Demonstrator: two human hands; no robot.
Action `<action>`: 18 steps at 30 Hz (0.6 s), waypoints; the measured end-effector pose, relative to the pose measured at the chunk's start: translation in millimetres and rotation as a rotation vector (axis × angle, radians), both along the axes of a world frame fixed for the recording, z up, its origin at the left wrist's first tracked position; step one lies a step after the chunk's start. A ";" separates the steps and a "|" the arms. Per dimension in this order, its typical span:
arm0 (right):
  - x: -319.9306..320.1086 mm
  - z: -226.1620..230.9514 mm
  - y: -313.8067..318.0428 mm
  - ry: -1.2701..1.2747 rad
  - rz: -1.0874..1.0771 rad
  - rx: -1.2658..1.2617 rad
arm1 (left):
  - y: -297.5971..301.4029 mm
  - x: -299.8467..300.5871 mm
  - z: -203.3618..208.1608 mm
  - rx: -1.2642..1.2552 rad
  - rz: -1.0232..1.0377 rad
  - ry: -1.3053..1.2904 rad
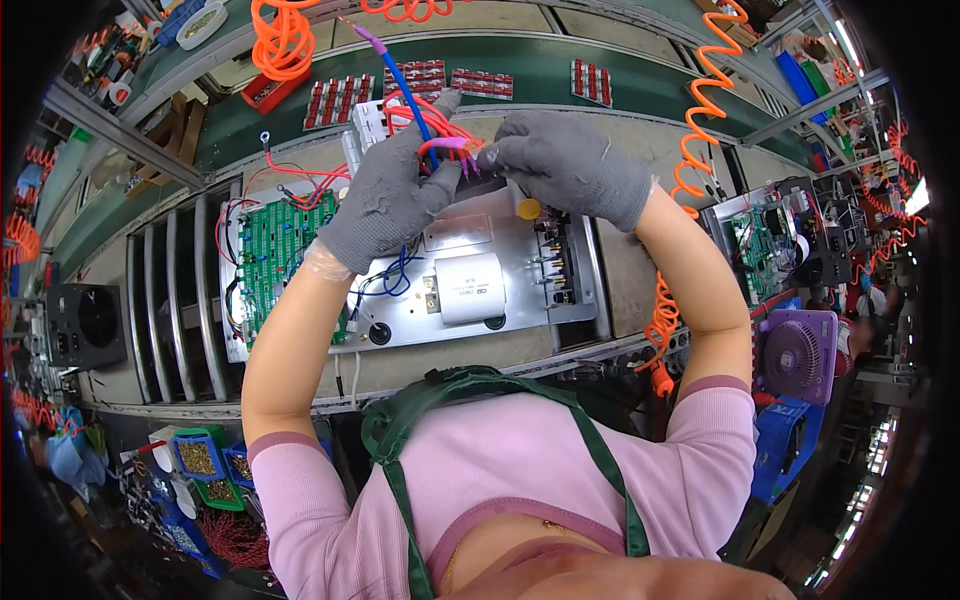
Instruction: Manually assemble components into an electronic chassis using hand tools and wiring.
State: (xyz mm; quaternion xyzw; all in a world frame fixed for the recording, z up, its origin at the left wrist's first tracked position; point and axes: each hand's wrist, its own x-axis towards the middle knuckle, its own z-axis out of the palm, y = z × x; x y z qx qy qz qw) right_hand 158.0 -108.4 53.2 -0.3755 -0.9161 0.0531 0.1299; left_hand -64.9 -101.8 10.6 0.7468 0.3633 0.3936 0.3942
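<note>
My left hand [385, 200], in a grey glove, closes around a bundle of red wires [450, 128] and a thick blue wire [405, 88] with a purple sleeve on its upper end. Purple-sleeved wire ends stick out by its thumb. My right hand [575, 165], gloved alike, is pinched at these ends; what its fingertips grip is too small to make out. Both hands are over the far side of a silver metal chassis [410, 322]. On that chassis are a white cylindrical capacitor [470, 287], a green circuit board [285, 250] and a yellow disc [529, 209].
Beyond the chassis, red-and-silver part packs [340, 102] lie on a green belt [540, 85]. Orange coiled hoses [712, 90] hang down at the right and upper left. Metal rollers [180, 310] are at left; another unit [765, 245] and a purple fan [798, 355] stand at right.
</note>
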 end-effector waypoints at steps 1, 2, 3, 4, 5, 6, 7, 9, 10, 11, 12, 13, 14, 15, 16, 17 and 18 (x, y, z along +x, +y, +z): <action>-1.3 0.7 -0.8 0.024 -0.021 0.003 | 2.2 -1.0 -3.1 0.001 -0.002 0.026; -2.8 1.4 -1.5 0.048 -0.041 0.007 | 5.7 -3.0 -7.2 0.003 -0.004 0.053; -3.7 1.6 -1.7 0.073 -0.061 0.010 | 7.5 -4.4 -9.3 0.004 -0.005 0.080; -2.3 0.3 -0.4 0.083 -0.039 0.003 | 6.6 -2.5 -9.2 0.032 -0.001 0.040; 0.2 -2.1 1.9 0.093 -0.017 -0.004 | 4.7 1.0 -8.3 0.061 0.002 0.001; 1.5 -3.5 3.1 0.103 0.005 -0.011 | 3.4 2.6 -7.3 0.090 0.006 -0.039; -0.1 -3.4 3.1 0.097 -0.028 -0.019 | 2.5 1.3 -5.1 0.064 0.018 -0.005; -4.1 -2.6 2.7 0.084 -0.094 -0.034 | 1.5 -1.6 -0.5 0.013 0.039 0.062; -3.9 -3.0 3.4 0.058 -0.078 -0.021 | 1.4 -2.0 0.1 0.005 0.037 0.078; -3.1 -3.9 4.4 0.032 -0.062 -0.009 | 1.3 -2.0 0.5 -0.004 0.035 0.093; -2.3 -4.2 5.4 0.005 -0.047 0.004 | 1.2 -1.8 0.6 -0.012 0.032 0.108; -2.3 -3.1 6.3 -0.005 -0.039 0.006 | 1.2 -1.1 -1.0 -0.041 0.018 0.029; -2.5 -0.7 7.2 -0.016 -0.031 0.007 | 2.0 0.5 -3.9 -0.069 0.004 -0.050; -2.5 1.6 7.7 -0.027 -0.024 0.008 | 2.1 1.1 -5.6 -0.098 -0.011 -0.130; -1.6 3.0 8.2 -0.058 -0.010 -0.010 | 1.3 -1.4 -2.3 -0.181 -0.030 -0.151; -0.4 4.3 8.5 -0.090 0.004 -0.029 | -0.3 -6.1 4.1 -0.264 -0.050 -0.172; 0.8 5.7 8.6 -0.121 0.018 -0.047 | -1.1 -9.1 7.4 -0.348 -0.070 -0.193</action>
